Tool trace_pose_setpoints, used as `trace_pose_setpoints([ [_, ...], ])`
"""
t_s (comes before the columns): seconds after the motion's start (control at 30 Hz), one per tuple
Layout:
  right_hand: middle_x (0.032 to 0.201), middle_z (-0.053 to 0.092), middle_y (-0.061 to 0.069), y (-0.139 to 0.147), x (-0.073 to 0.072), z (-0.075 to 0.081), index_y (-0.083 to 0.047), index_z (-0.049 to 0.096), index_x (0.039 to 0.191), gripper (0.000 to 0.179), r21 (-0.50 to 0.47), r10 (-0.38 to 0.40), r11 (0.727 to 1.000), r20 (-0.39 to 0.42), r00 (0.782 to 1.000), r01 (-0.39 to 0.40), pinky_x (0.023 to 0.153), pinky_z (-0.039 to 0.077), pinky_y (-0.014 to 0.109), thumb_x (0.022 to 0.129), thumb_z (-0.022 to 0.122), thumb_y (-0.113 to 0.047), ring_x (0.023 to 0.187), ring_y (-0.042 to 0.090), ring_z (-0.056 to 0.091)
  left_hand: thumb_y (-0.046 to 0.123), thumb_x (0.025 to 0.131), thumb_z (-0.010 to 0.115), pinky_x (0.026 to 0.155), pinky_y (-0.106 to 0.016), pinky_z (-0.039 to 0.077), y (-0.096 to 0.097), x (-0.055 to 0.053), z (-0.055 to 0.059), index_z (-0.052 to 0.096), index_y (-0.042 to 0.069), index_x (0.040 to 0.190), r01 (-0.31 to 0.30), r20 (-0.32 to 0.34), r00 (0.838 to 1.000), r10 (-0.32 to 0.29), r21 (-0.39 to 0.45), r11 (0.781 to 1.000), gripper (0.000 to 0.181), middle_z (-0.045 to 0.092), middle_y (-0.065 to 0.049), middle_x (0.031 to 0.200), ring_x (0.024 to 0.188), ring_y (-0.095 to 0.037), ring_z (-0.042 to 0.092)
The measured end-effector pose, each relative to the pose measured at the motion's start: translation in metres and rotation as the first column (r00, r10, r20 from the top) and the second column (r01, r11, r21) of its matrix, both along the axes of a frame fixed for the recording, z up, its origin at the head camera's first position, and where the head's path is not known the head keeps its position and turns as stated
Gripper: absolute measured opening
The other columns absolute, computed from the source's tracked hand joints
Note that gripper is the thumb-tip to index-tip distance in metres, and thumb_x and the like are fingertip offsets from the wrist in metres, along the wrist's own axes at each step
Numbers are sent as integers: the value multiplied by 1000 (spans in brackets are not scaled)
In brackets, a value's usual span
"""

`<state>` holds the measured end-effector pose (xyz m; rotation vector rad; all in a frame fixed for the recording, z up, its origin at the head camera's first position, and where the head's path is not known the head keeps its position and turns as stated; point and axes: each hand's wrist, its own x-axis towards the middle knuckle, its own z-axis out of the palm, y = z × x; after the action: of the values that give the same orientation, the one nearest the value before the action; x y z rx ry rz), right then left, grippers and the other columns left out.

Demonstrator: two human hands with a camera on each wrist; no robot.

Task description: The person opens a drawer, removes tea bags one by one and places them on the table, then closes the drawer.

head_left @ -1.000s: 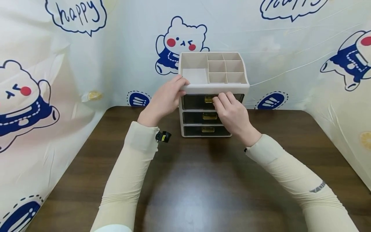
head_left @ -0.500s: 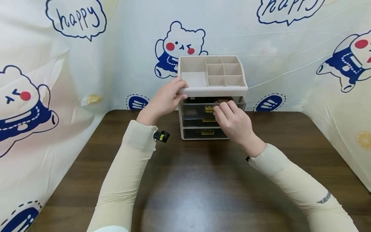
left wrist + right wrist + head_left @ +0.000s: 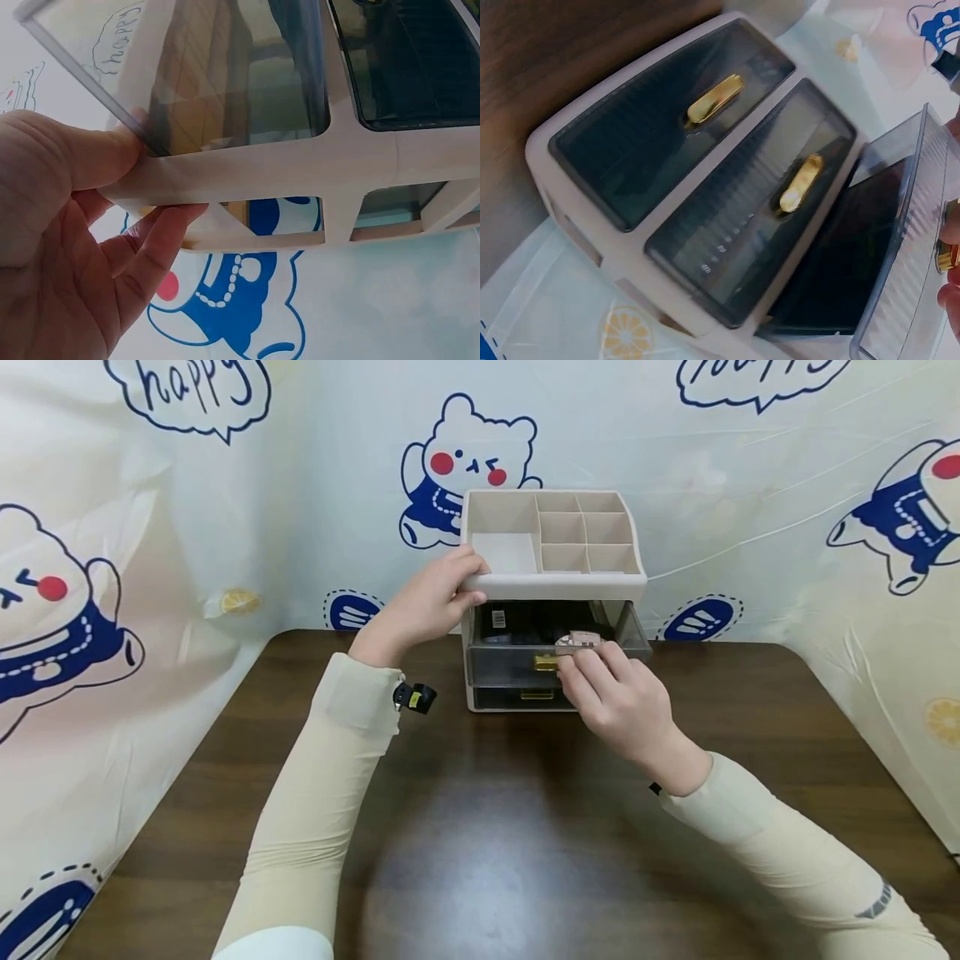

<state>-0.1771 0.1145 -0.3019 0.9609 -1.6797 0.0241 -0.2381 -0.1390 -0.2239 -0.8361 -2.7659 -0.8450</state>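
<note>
A white desktop organizer [image 3: 555, 587] with smoky clear drawers stands at the back of the table. Its top drawer [image 3: 498, 670] is pulled partway out. My right hand [image 3: 626, 706] pinches that drawer's gold handle [image 3: 946, 256] at its right end. On the organizer's front left corner, my left hand [image 3: 423, 602] grips the top edge, thumb and fingers on either side of the frame [image 3: 247, 172] in the left wrist view. Inside the drawer lie a black item [image 3: 521, 622] with a white label and a pale, printed item [image 3: 579, 641], partly hidden by the drawer front.
Two lower drawers with gold handles [image 3: 800, 184] are closed. The organizer's top has a large compartment [image 3: 501, 553] and several small ones [image 3: 585, 527]. Brown wooden table [image 3: 465, 827] lies in front. A cartoon-printed sheet [image 3: 330, 485] hangs behind and at both sides.
The right hand has drawn the top drawer out toward the person, uncovering the items inside. The left hand has stayed on the organizer's corner.
</note>
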Motion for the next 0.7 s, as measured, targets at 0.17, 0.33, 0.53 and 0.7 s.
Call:
trace_pose_setpoints([
  [0.17,86,65,13,-1,8,0,3,69,94,11,-35,18,999,-26,999,-19,42,36,31,94,61,-4,77,32,61,10,98,58,102,-45,45,0,-2,0,58,-1,116,9,13,1000,-9,0,1000,21,55,-14,122,110,-29,51],
  [0.33,86,66,13,-1,11,2,2,69,94,11,-36,24,999,-26,999,-25,43,37,31,93,60,-4,78,32,62,10,98,60,100,-44,46,-1,-3,0,59,0,115,8,6,1000,-9,17,1000,20,56,-14,121,107,-29,52],
  [0.53,87,68,12,1,19,4,2,69,93,10,-44,39,998,-28,999,-41,43,38,30,93,60,-4,77,32,63,8,96,61,94,-44,48,-1,-4,1,63,-1,113,8,15,1000,-9,48,999,20,59,-14,120,103,-29,54],
  [0.7,86,68,11,3,26,3,2,69,93,11,-55,58,997,-30,998,-59,43,38,30,94,60,-5,75,31,62,10,96,63,94,-43,50,-1,-5,1,64,0,117,-13,27,1000,12,37,999,23,60,-14,121,102,-29,54],
])
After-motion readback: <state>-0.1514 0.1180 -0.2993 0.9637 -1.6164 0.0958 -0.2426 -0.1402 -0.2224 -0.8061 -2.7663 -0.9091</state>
